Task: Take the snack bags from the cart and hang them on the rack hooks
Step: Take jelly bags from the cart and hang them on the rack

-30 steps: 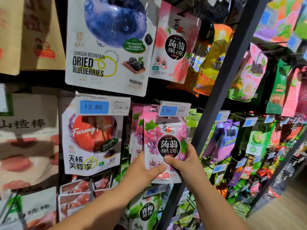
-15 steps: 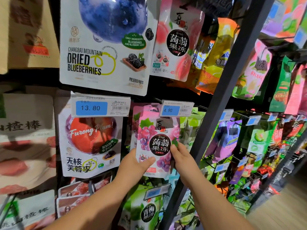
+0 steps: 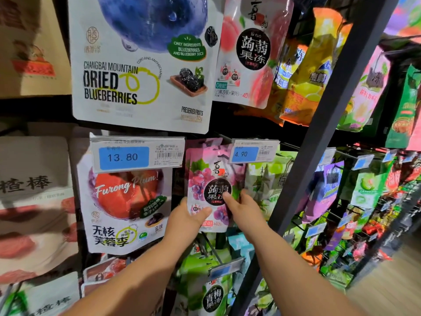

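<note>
Pinching grape bag edges, your left hand, right hand, thumbs in front; top corner behind price tag.

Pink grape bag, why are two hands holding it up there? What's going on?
A person is stocking a shop rack. Both hands hold one pink grape bag: the left hand grips its lower left corner, and the right hand pinches its right edge, thumb on the front. The bag's top sits up by the 4.90 price tag, next to the plum bag. Whether it hangs there yet cannot be seen.
</note>
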A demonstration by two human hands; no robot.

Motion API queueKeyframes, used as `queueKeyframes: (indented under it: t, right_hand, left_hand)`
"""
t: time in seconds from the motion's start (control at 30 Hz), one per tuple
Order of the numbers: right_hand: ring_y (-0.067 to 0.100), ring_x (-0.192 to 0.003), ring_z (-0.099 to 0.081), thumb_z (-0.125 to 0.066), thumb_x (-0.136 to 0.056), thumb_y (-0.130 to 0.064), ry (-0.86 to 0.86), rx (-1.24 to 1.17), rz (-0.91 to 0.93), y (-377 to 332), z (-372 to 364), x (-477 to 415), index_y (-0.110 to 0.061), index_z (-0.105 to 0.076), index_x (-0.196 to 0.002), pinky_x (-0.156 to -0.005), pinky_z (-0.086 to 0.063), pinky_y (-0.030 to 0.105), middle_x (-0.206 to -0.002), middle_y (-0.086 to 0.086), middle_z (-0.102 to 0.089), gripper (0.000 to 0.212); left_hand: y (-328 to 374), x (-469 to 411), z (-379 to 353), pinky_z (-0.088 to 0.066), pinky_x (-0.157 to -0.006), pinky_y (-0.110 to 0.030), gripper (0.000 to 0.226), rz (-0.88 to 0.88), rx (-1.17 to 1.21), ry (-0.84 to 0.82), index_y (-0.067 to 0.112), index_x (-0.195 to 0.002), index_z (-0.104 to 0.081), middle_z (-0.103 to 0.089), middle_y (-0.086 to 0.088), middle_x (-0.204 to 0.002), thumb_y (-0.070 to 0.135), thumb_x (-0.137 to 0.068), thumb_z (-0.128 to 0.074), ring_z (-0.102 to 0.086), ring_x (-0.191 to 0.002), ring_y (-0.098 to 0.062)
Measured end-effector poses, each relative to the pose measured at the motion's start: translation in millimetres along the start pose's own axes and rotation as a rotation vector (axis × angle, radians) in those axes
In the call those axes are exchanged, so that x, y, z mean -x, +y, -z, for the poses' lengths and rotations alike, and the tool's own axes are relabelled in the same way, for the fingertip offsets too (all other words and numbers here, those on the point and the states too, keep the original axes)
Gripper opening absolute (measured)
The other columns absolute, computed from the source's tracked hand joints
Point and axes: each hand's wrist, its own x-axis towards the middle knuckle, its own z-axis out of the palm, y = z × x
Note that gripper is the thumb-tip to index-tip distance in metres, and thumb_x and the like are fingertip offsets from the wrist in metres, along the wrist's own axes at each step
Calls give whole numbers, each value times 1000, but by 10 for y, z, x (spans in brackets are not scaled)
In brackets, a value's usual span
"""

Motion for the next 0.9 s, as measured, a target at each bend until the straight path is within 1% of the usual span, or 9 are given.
queueKeyframes:
  t: [0.13,0.23,0.27,0.37,0.5,0.57,0.67,0.77,0.9]
  right_hand:
    - [30,-106,-60,-56,-91,-53,17,1,-1,37,-50,2,-8,-48,-128,-89,-50,40,-115,12,-62,60]
    - [22,-78,-57,-61,-90,-47,45,-17,34,92,-52,79,-13,-49,-91,-70,-48,33,-82,2,-56,36]
    - [20,-75,-53,-62,-91,-43,59,-10,39,106,-43,114,-14,-49,-89,-65,-43,31,-78,0,-52,31]
    - [16,-85,-57,-61,-92,-40,86,-8,44,145,3,261,-15,-54,-117,-72,-44,29,-88,-4,-58,36]
    - [3,-88,-55,-54,-97,-38,45,-33,42,281,133,574,-21,-47,-131,-65,-38,7,-106,-9,-60,38]
    - [6,-97,-58,-51,-99,-34,35,-89,44,404,219,762,-25,-48,-132,-78,-42,13,-112,-9,-59,34]
    - [13,-103,-63,-52,-99,-30,54,-170,4,713,346,1035,-37,-53,-110,-90,-49,30,-111,-4,-66,13]
    - [22,-97,-67,-54,-98,-29,105,-183,-96,1159,506,1370,-37,-56,-96,-86,-52,42,-101,2,-69,9]
    - [31,-86,-65,-57,-89,-42,207,-176,-302,1902,720,1931,-33,-60,-86,-84,-50,46,-90,6,-68,10]
  left_hand:
    - [-88,-15,9,-49,-86,-32,44,-15,-18,11,25,-121,-60,-69,6,-108,41,-82,-71,-64,-100,-15]
    - [-174,48,11,-50,-88,-31,39,-11,21,-20,29,-118,-62,-69,13,-107,43,-82,-70,-64,-99,-7]
    - [-194,74,6,-50,-86,-30,37,5,37,-25,29,-116,-61,-69,13,-105,44,-82,-70,-65,-97,-6]
    - [-222,170,-38,-54,-85,-37,28,103,110,-19,23,-103,-59,-68,9,-97,40,-84,-70,-66,-88,-13]
    - [-227,336,-164,-57,-69,-32,15,271,377,-145,11,-89,-58,-53,0,-75,25,-91,-64,-53,-69,-16]
    - [-254,426,-250,-56,-58,-26,22,356,400,-176,3,-91,-52,-46,-6,-73,23,-93,-61,-52,-66,-18]
    - [-289,638,-464,-44,-38,-19,26,346,343,-245,5,-78,-46,-41,-9,-63,21,-95,-58,-47,-56,-21]
    - [-429,940,-813,-42,-45,-23,24,303,184,-415,11,-74,-49,-46,-6,-63,22,-92,-61,-47,-55,-17]
    - [-809,1410,-1323,-54,-66,-34,23,233,-163,-678,21,-74,-54,-58,2,-70,38,-80,-68,-57,-66,-16]
